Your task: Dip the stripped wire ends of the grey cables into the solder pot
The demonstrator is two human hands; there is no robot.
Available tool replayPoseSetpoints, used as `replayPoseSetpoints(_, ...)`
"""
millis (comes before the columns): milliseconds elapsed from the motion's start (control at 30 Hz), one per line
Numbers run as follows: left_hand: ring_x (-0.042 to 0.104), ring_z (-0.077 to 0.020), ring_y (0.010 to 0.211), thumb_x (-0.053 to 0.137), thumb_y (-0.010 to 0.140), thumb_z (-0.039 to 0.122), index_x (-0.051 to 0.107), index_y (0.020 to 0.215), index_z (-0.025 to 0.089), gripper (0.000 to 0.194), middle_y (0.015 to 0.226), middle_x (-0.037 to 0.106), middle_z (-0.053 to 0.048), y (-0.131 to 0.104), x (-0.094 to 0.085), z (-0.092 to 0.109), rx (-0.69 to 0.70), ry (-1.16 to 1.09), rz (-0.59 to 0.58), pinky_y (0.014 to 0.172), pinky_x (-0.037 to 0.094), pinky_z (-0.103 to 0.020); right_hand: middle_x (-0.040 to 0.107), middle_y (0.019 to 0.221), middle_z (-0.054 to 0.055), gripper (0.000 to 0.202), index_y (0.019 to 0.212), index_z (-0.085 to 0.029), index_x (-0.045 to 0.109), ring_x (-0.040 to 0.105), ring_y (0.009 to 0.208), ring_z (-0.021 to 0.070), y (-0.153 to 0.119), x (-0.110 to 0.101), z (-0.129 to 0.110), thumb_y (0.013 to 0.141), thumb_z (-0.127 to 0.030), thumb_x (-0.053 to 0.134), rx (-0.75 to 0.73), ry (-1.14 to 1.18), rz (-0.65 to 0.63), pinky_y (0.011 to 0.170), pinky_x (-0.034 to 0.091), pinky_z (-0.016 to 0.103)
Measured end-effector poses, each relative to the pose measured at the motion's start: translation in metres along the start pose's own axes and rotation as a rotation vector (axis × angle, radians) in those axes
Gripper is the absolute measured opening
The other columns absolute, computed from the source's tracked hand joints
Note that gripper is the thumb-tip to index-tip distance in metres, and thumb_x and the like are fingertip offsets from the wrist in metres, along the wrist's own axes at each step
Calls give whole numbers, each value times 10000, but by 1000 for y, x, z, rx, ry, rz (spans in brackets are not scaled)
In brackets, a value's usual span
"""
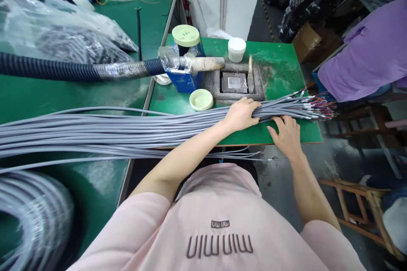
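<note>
A thick bundle of grey cables [178,125] runs from the left across the green worktop. Its stripped ends [318,108], with thin coloured wires and white bits, fan out near the worktop's right end. My left hand [243,114] is closed over the bundle, fingers wrapped across its top. Just to the right, my right hand [288,135] rests its fingertips against the near side of the cables, thumb spread apart. A few separate cables [235,154] hang along the near edge, below the main bundle.
Behind the bundle sit a square metal pot [234,82] in a recess, a flexible hose [127,70], a blue box [184,80], a pale green lid [201,100] and a white tub [237,49]. Coiled cable [41,216] lies left. Someone in purple [365,51] is at right, near a wooden stool [359,203].
</note>
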State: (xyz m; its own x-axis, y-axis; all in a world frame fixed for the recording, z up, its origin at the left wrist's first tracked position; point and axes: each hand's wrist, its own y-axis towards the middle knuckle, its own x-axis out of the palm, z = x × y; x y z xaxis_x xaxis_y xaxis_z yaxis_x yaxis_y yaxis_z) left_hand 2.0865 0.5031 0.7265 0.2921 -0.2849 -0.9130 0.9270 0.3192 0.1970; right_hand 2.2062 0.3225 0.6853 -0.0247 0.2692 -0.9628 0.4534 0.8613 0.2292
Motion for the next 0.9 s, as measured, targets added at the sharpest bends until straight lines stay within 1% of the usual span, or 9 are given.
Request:
replayPoseSetpoints(100,545,-231,1034,638,784,308,615,1202,165,442,1095,656,-71,2,1,-3,9,2,-5,928,454,-344,529,1138,133,364,1203,-217,581,477,1016,312,2,-1,1,912,-430,525,5,-15,-3,807,380,410)
replayPoseSetpoints(200,527,-232,1045,640,802,323,594,1227,163,457,1125,643,-74,0,-1,-2,21,19,-3,919,437,-344,561,1066,117,315,1045,-205,617,477,1022,317,5,-3,7,887,-474,569,-60,-19,-28,813,371,403)
replayPoseSetpoints(367,501,-255,1070,537,904,391,592,1207,169,379,1160,606,-112,-28,-4,24,104,80,59,868,391,-377,604,941,83,251,993,-180,611,512,924,257,-4,-2,25,932,-410,530,-189,46,-80,852,351,393)
replayPoseSetpoints(467,525,-246,1015,485,934,396,593,1185,175,352,1069,617,-103,-48,9,43,169,77,-17,814,393,-364,604,896,79,251,944,-184,632,513,891,246,-13,-8,29,951,-395,496,-212,57,-74,862,351,402)
replayPoseSetpoints(567,572,-222,958,429,965,333,590,1184,160,322,999,636,-90,-56,23,49,139,-30,-112,786,419,-336,615,917,84,223,933,-187,637,529,928,249,-25,-25,21,939,-378,520,-171,144,12,899,371,418)
replayPoseSetpoints(700,626,-156,912,403,987,345,612,1165,160,332,1023,674,-70,-50,18,45,40,-447,-63,792,457,-254,640,918,72,105,911,-202,653,582,916,226,-52,-47,-1,895,-293,602,13,529,282,860,453,391)
replayPoseSetpoints(733,631,-152,915,419,981,355,619,1160,156,334,1035,678,-74,-49,13,45,28,-528,-36,798,460,-242,646,874,61,100,884,-202,662,600,849,209,-59,-49,-6,891,-286,607,68,690,268,799,481,369)
replayPoseSetpoints(833,637,-149,896,438,974,347,633,1155,156,328,1003,684,-80,-55,1,48,80,-629,-38,781,463,-229,676,818,52,246,979,-202,667,610,628,169,-68,-47,-12,909,-413,562,270,1269,40,545,486,303)
replayPoseSetpoints(900,635,-147,875,441,971,330,634,1165,165,321,985,681,-77,-64,1,52,145,-606,-105,751,460,-226,697,856,55,402,1128,-212,613,594,541,156,-66,-45,-10,907,-530,505,443,1563,88,431,434,269)
